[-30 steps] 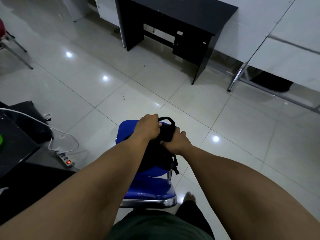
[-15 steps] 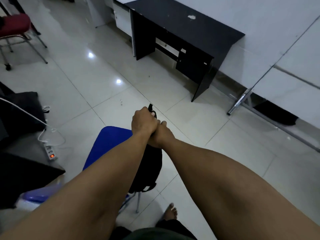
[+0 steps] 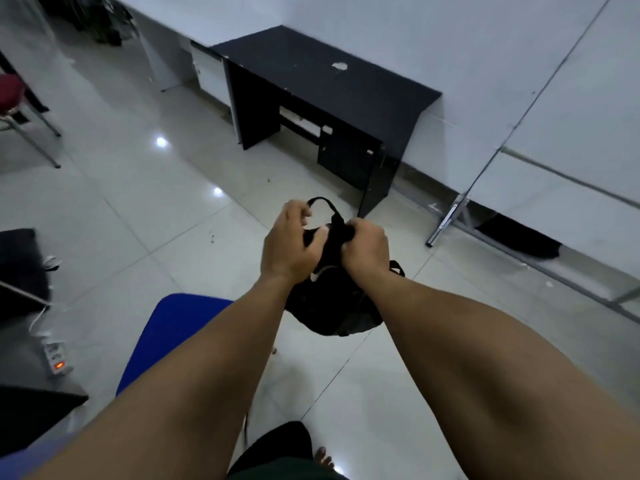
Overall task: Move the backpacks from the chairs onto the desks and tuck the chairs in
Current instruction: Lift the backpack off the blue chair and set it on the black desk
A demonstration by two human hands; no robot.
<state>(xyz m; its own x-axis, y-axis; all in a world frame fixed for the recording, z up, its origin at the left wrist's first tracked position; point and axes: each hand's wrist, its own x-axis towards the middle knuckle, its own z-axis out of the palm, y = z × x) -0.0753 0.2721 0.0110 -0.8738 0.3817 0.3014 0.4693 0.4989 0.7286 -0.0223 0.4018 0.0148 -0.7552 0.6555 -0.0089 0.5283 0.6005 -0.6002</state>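
A black backpack [image 3: 329, 303] hangs in the air in front of me, off the blue chair [image 3: 173, 327] at lower left. My left hand [image 3: 289, 244] grips its top on the left side, and my right hand [image 3: 367, 249] is clenched on the top strap beside it. A loop of strap sticks up between the hands. The black desk [image 3: 332, 88] stands against the white wall ahead, its top bare except for a small pale scrap.
A red chair [image 3: 14, 98] stands at far left. A power strip [image 3: 57, 358] with a lit switch and a white cable lie on the floor at left, by dark furniture. A metal-legged white table [image 3: 571, 168] is at right. My bare foot [image 3: 323, 457] shows below.
The backpack has come up off the blue chair seat and moved right and forward, toward the black desk. Both hands have stayed on its top, now spread slightly apart.
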